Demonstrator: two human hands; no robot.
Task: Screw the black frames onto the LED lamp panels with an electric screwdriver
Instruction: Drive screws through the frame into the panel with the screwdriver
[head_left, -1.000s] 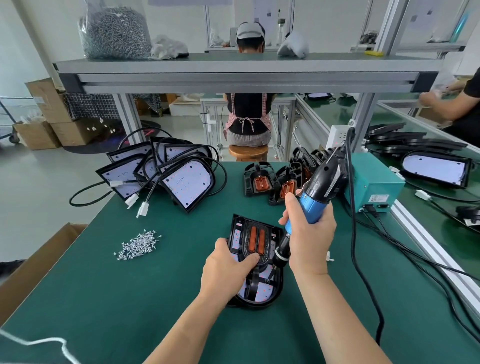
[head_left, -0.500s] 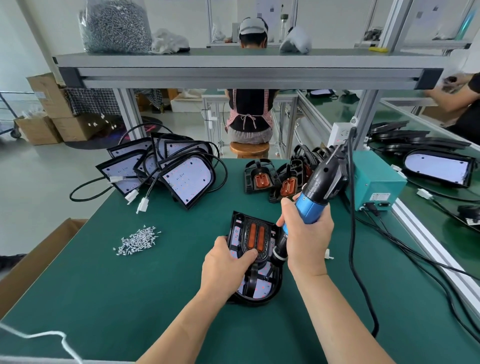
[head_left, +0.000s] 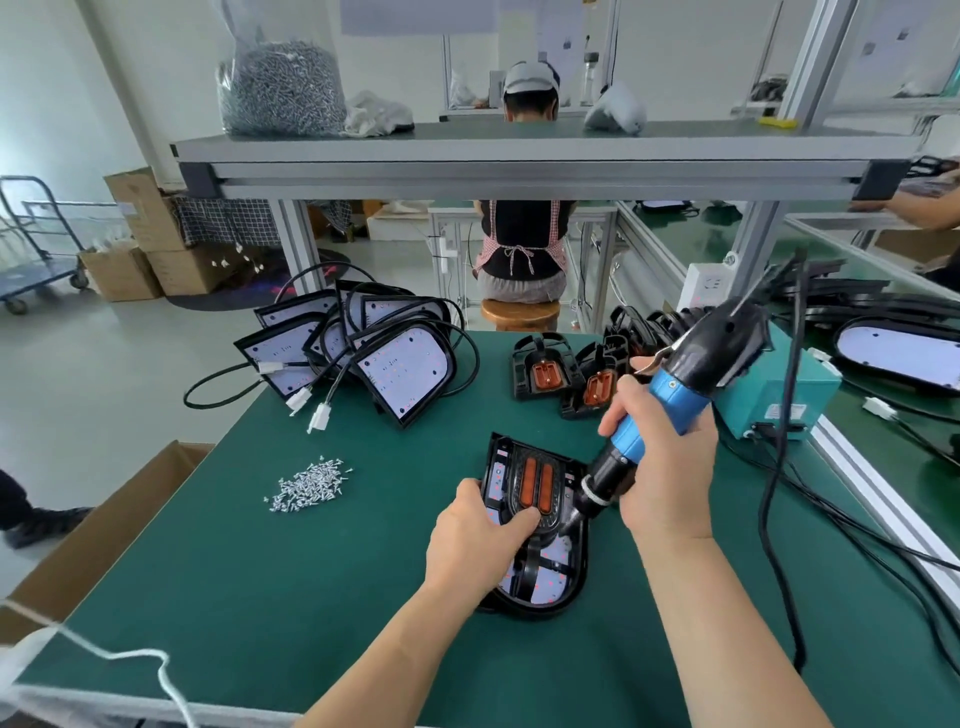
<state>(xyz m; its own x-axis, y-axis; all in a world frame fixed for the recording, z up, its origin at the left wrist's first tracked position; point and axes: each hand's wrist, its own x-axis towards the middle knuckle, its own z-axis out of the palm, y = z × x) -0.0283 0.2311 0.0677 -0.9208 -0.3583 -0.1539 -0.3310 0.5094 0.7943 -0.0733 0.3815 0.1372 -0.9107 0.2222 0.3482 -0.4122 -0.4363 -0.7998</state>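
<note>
My right hand (head_left: 667, 470) is wrapped tight around the blue barrel of the electric screwdriver (head_left: 675, 405), which leans up and away from my grip toward the teal power box (head_left: 779, 400). I judge that tilt lets the black nose drop onto a screw point at the frame's right edge, just below and inward of my knuckles; the bit tip itself is hidden, so I cannot tell whether it sits in a screw.

My left hand (head_left: 480, 540) lies flat over the black frame (head_left: 535, 488), its fingers curled onto the raised middle, pressing rather than pinching. That looks meant to keep frame and LED lamp panel (head_left: 545, 579) from twisting on the green mat (head_left: 311, 597) under the driver's torque.

The work sits directly between my 2 grips. The frame is glossy black and ribbed, with 2 orange slots side by side at its centre; the white panel shows through its openings, speckled with small red dots, and ends in a rounded edge nearest me.

Beyond my left hand, well apart, lies a loose pile of screws (head_left: 309, 486). Farther out are stacked bare panels (head_left: 400, 369), with spare frames (head_left: 545, 371) ahead of my right grip.
</note>
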